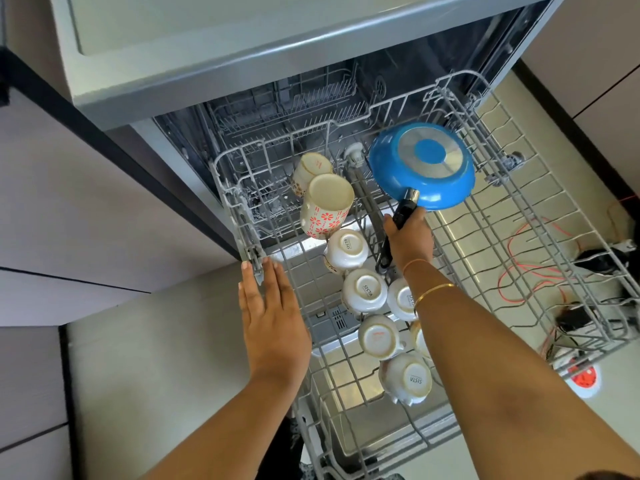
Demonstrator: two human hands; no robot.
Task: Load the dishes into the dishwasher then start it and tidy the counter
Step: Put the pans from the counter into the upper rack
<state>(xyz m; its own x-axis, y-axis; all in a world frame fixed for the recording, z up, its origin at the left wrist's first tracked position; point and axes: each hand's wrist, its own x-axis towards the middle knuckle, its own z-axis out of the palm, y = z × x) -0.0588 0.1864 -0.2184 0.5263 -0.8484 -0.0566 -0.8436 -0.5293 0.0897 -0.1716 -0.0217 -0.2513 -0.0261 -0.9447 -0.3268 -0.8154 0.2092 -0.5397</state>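
As the right hand [410, 239] grips the pan [422, 164], its handle [406, 209] points nearward.

Gold bangle [434, 292], thin orange thread [415, 263] behind right grip [410, 237]

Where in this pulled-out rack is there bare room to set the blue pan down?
The rack is bare wire across its right half, from the blue pan in the right hand out to the right rim and forward to the near edge. The left side is crowded: floral mugs at the back, white cups in rows toward the front.
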